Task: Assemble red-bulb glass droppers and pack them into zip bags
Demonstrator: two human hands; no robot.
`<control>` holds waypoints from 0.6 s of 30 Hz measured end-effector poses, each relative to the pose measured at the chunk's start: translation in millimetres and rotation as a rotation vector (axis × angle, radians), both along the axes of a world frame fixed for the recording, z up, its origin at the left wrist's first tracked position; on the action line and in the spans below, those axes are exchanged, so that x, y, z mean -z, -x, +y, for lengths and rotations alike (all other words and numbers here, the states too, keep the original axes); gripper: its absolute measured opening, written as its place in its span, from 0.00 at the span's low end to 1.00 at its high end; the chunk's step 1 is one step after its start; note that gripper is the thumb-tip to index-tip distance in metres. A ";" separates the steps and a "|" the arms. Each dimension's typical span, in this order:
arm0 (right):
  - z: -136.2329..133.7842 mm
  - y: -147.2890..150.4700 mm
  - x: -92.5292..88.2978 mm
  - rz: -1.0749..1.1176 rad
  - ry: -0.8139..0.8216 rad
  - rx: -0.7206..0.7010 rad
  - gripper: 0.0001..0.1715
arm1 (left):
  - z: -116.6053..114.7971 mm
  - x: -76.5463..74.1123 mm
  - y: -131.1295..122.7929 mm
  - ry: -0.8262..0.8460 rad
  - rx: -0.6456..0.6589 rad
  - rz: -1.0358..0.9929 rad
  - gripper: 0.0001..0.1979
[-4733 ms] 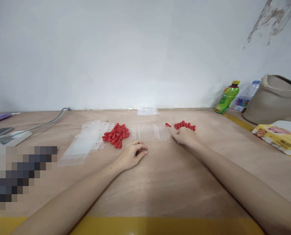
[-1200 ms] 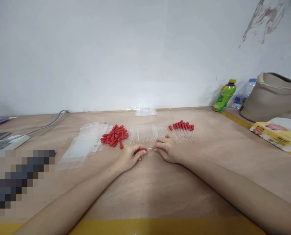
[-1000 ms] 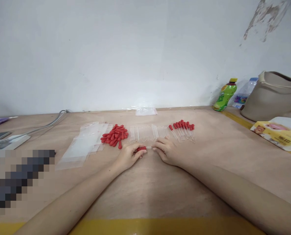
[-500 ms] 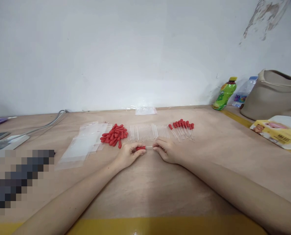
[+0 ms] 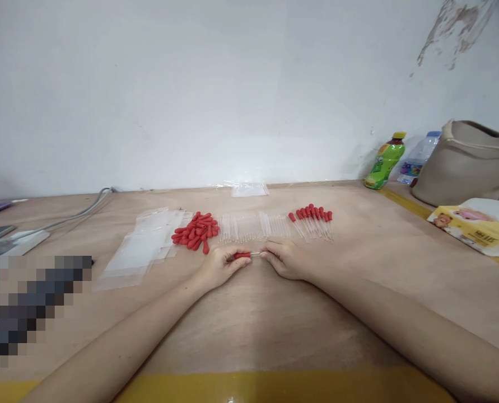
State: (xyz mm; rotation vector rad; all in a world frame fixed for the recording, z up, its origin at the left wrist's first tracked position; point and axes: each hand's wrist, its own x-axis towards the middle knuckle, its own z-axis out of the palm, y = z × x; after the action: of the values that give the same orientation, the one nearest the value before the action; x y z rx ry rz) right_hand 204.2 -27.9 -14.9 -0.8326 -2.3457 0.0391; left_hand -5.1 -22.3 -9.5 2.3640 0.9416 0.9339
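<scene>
Between finger and thumb, my left hand (image 5: 220, 265) pinches a red rubber dropper bulb (image 5: 242, 255). My right hand (image 5: 286, 258) grips a thin clear glass tube (image 5: 255, 254), whose near end meets the mouth of the bulb; how deep it sits inside I cannot tell. Beyond my left hand lies a heap of loose red bulbs (image 5: 195, 230). Rows of clear glass tubes (image 5: 241, 227) lie just past both hands. Behind my right hand, several droppers with red bulbs on their tubes (image 5: 313, 218) rest side by side.
Flat clear zip bags (image 5: 134, 252) are spread at the left, and another small bag (image 5: 250, 190) lies by the wall. A grey cable (image 5: 81, 214) runs at far left. On the right stand a green bottle (image 5: 385, 162), a clear bottle (image 5: 417, 159), a beige bag (image 5: 463, 168) and a yellow-white packet (image 5: 476, 226).
The gap between my hands has narrowed slightly, so less of the glass tube shows between the bulb and my right fingers. The other things lie as before.
</scene>
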 end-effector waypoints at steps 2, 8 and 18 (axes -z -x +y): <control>-1.7 -1.0 -6.6 -0.074 -0.031 0.018 0.12 | -0.2 1.2 0.1 -0.047 0.004 0.006 0.08; 5.9 -13.1 -24.6 0.005 0.020 0.229 0.11 | -1.4 -4.7 9.9 -0.412 -0.288 0.253 0.14; 40.0 -64.3 -20.2 0.084 0.311 1.098 0.22 | -5.5 -27.8 22.1 -0.352 -0.737 0.904 0.11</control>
State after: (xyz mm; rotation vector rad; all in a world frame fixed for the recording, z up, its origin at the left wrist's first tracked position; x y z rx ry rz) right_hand 268.5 12.2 5.3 -2.0978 -1.5414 -0.0273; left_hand -27.1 -27.8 18.3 2.8046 2.2463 0.1645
